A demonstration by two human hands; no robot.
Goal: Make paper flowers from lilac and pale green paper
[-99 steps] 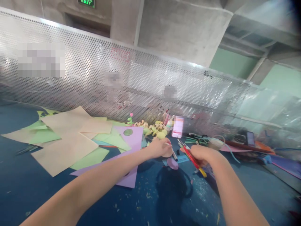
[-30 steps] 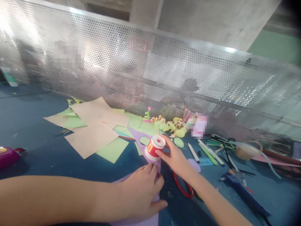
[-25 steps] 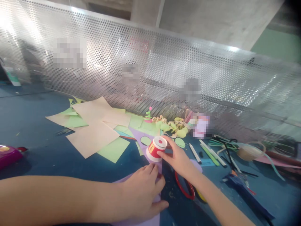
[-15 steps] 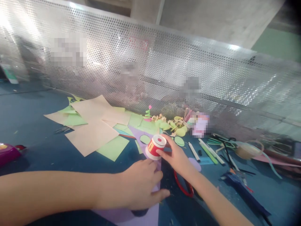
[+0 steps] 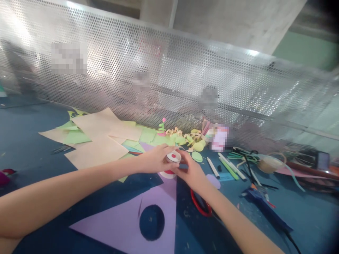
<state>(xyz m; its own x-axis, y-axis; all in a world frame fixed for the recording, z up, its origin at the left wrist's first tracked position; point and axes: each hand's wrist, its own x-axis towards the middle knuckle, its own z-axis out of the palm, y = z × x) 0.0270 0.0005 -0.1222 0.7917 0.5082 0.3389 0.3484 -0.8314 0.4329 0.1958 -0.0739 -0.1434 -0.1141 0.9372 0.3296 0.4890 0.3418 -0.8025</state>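
Held thing: a small white cylindrical tub with a red band and a red dot on its lid [image 5: 171, 163] stands upright on the dark blue tabletop [image 5: 31, 141], right between the two hands. Its base sits at the far tip of the purple sheet.
Left hand: the left hand [image 5: 153, 160] comes in from the left. Its fingers are curled over the tub's top and near side, closed on it.
Right hand: the right hand [image 5: 191, 172] meets the tub from the right. Its fingertips are pressed to the lid edge and wall, so it also grips the tub.
Between the arms: a purple triangular paper sheet with a round hole cut out of it [image 5: 159, 203] lies flat, and the blue top shows through the hole.
By the right forearm: red-handled scissors [image 5: 199, 205] lie on the table just beside the wrist, partly hidden by the arm.
Left of the hands: overlapping tan paper sheets [image 5: 96, 139] and pale green paper pieces [image 5: 75, 137] are spread out.
Beyond the tub: a heap of yellow-green paper curls [image 5: 192, 138], then a perforated metal screen [image 5: 159, 77] along the table's far edge.
Right of the hands: white marker pens [image 5: 212, 167] and a green one lie near each other. A dark blue tool with a cord [image 5: 261, 208] is farther right.
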